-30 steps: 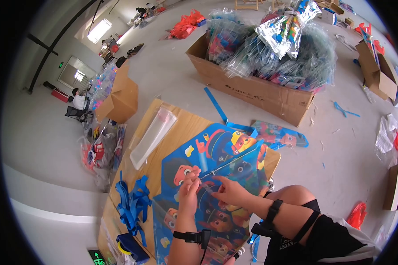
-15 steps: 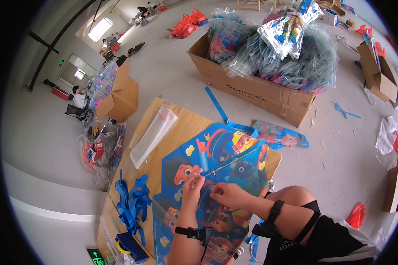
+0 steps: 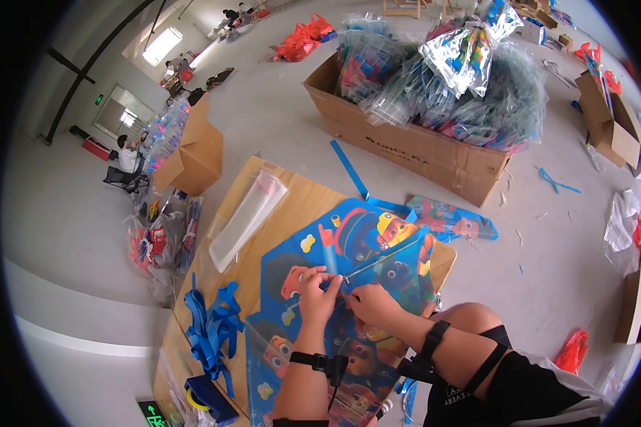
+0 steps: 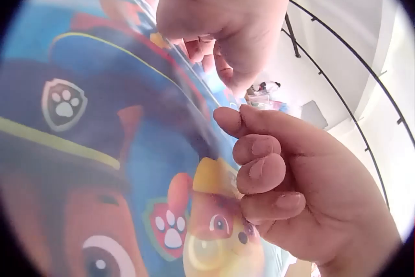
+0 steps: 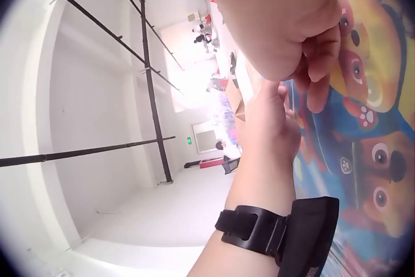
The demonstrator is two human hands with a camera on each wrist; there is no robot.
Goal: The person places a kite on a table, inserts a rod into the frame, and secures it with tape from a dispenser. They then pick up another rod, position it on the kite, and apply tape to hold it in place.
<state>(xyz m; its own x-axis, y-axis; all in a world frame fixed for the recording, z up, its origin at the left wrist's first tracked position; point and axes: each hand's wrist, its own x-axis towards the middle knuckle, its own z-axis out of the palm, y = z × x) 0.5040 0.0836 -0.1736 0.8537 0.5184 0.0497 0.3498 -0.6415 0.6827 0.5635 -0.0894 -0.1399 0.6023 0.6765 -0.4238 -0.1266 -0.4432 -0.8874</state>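
Note:
A blue cartoon-printed sheet [image 3: 308,244] lies on the wooden table under a clear plastic sleeve [image 3: 399,274]. A pale line crosses the sleeve and ends at a small light bit beside my hands. My left hand [image 3: 318,295] pinches the sleeve along that line, whose edge runs between thumb and fingers in the left wrist view. Just to its right is my right hand [image 3: 372,307]. Its fingers are curled, thumb tip against index tip, in the left wrist view; I cannot tell whether something thin is between them. Both hands nearly meet in the right wrist view.
Clear plastic bags [image 3: 248,220] are stacked on the wooden table [image 3: 303,191]. Blue straps [image 3: 214,324] and a tape dispenser [image 3: 212,401] sit at its left side. Another printed piece [image 3: 452,217] sticks out past the far edge. Beyond stands a full cardboard box [image 3: 406,153].
My left hand has slid right along the pale line. My right hand drew back from it, then came forward again, its index finger now more curled than a second ago.

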